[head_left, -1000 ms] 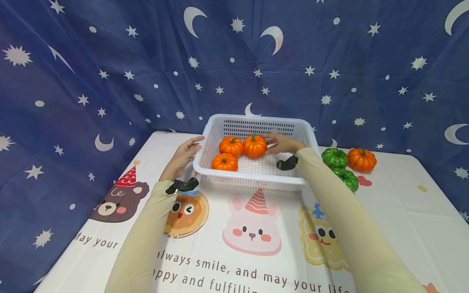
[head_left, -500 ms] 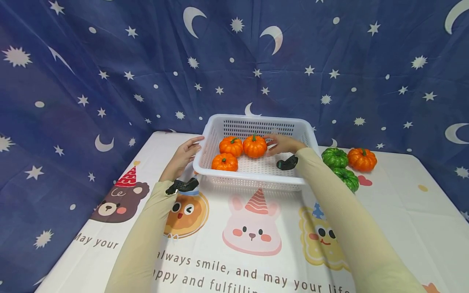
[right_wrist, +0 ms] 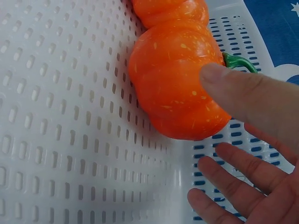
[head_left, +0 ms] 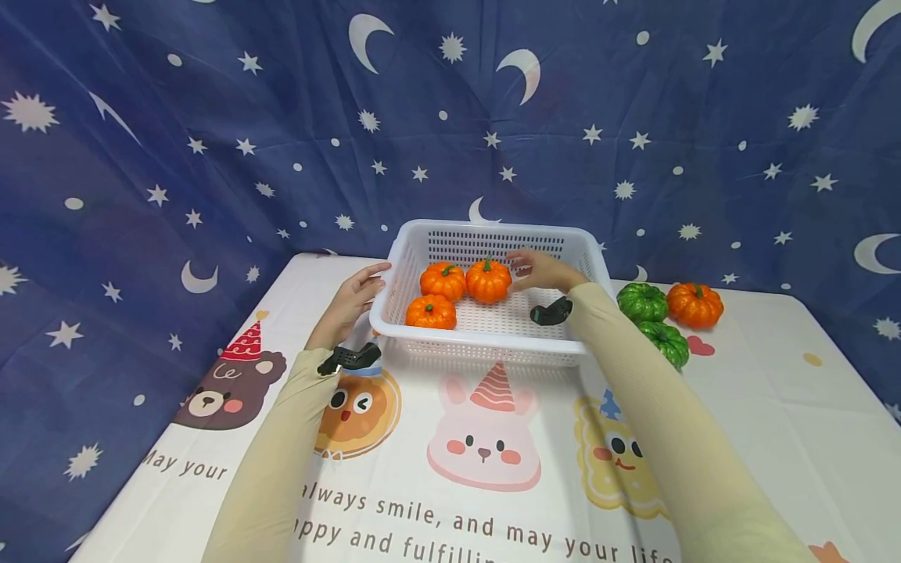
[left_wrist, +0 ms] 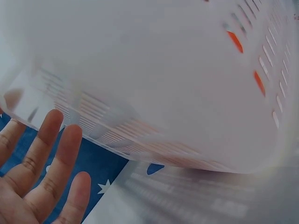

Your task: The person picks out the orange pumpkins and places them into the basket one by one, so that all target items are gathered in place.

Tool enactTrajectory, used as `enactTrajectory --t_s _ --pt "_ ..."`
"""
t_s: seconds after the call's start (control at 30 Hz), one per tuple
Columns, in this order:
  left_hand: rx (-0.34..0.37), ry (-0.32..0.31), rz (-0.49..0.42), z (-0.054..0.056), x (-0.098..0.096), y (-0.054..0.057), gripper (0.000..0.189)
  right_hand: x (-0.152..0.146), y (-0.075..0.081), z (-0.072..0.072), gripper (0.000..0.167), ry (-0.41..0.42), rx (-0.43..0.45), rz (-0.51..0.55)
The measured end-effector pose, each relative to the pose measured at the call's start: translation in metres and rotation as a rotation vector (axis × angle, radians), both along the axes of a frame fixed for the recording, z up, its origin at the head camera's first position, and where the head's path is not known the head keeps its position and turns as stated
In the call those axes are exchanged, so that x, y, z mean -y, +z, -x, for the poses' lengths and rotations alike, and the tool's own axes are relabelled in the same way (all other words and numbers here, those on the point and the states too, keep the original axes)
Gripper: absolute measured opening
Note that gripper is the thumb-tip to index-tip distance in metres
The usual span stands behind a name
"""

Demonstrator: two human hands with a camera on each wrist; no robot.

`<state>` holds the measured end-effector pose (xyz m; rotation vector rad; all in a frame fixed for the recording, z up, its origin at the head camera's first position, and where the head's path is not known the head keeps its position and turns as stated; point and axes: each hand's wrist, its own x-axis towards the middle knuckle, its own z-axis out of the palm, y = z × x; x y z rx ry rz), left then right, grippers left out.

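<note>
A white perforated plastic basket stands on the table. Inside, toward its left half, sit three orange pumpkins: one at the back left, one in the middle and one at the front left. My right hand is over the basket beside the middle pumpkin, fingers spread and holding nothing. In the right wrist view the thumb overlaps that pumpkin; whether it touches, I cannot tell. My left hand is at the basket's left side with straight fingers, its fingertips by the outer wall.
Right of the basket, two green pumpkins, one behind and one in front, lie near another orange pumpkin. The printed white tablecloth covers the table. A blue star-patterned curtain hangs close behind the basket.
My right hand's fingers have lifted slightly and spread a little away from the middle pumpkin. The left hand, basket and pumpkins stay where they were.
</note>
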<state>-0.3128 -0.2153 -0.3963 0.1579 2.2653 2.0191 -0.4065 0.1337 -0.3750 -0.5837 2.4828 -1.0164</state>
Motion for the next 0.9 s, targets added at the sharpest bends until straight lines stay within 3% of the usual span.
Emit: enactTrajectory --t_s 0.4,0.57,0.9 --pt "-0.024 -0.005 -0.012 0.001 0.001 -0.004 0.050 0.000 0.004 0.000 0.069 -0.046 -0.051 0.008" --pt "-0.028 -0.012 -0.009 0.001 0.002 -0.005 0.049 -0.001 0.005 0.002 0.070 -0.054 -0.034 0.059" --pt "-0.019 -0.005 -0.017 0.001 0.000 -0.004 0.049 -0.005 0.023 -0.007 0.067 -0.070 -0.025 0.077"
